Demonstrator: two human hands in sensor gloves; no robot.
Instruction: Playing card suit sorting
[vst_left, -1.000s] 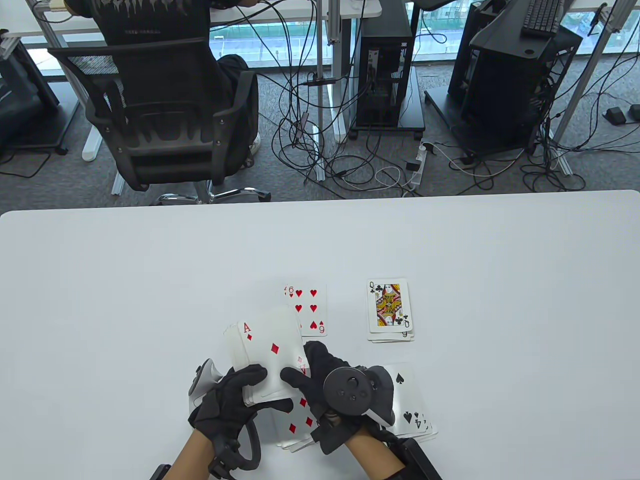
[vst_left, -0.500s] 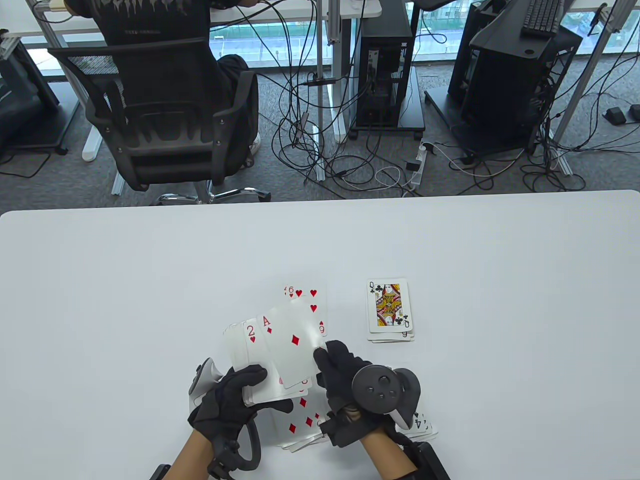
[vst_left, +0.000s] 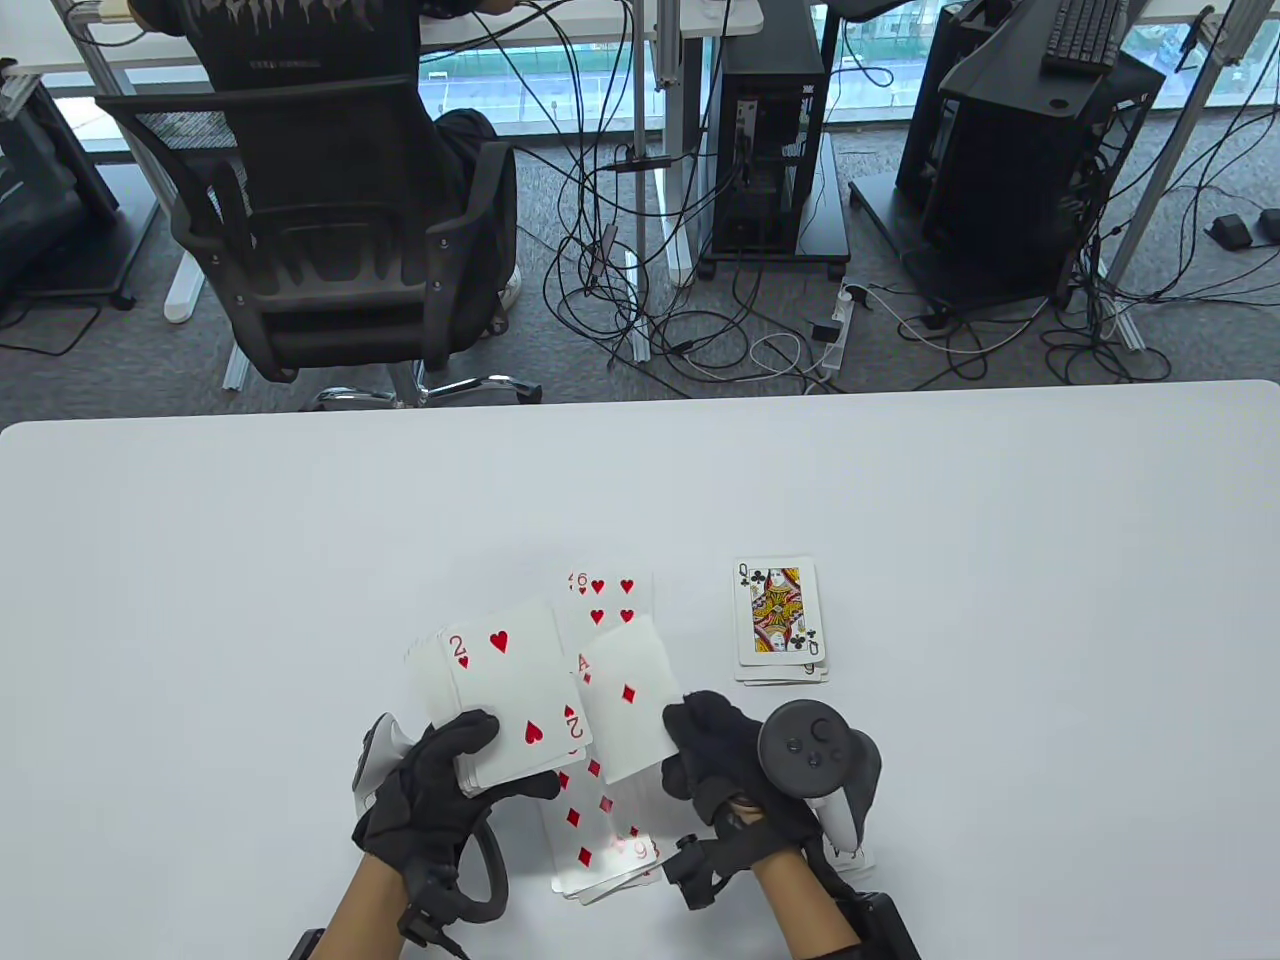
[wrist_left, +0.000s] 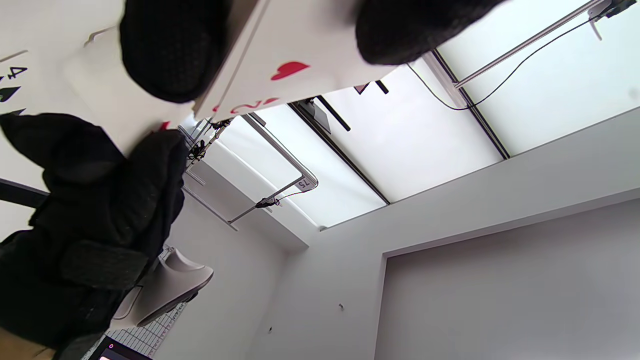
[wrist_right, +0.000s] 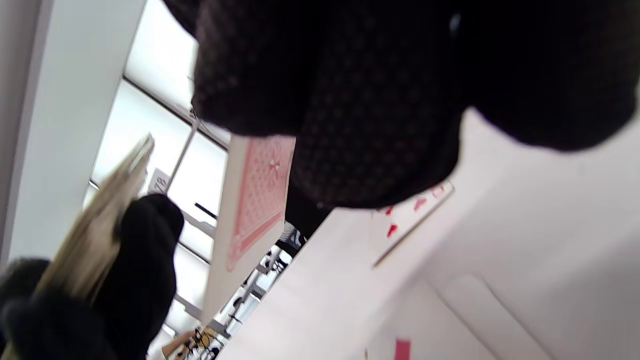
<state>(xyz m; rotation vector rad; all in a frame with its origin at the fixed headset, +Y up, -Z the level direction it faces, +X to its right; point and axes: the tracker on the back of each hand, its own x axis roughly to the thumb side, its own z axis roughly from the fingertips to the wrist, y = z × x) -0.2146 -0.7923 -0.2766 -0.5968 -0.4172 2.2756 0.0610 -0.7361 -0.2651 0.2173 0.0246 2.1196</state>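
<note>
Cards are being dealt out by suit on a white table (vst_left: 200, 560). Taking the queen pile (vst_left: 780, 620), a club stack topped by a queen, as landmark: the left hand (vst_left: 440, 800) is down and to the left of it, above the table's near edge, fingers and thumb curled round the deck (vst_left: 500, 700), whose face-up top card is the two of hearts. In the left wrist view the thumb and a fingertip (wrist_left: 160, 50) clamp the deck's edges.

The right hand (vst_left: 730, 770) is just below the queen pile and pinches the ace (vst_left: 630, 710), a diamond, by its right edge, lifted and tilted beside the deck. The right wrist view shows its red patterned back (wrist_right: 257, 200) held under the fingers.

Under the ace and toward the near edge lies the diamond pile (vst_left: 600, 840), face up, a nine on top. A six of hearts (vst_left: 610, 600) lies left of the queen pile, partly covered by the deck and ace. The spade pile (wrist_left: 12, 80) is mostly hidden under the right hand; only a four's corner shows in the left wrist view.
</note>
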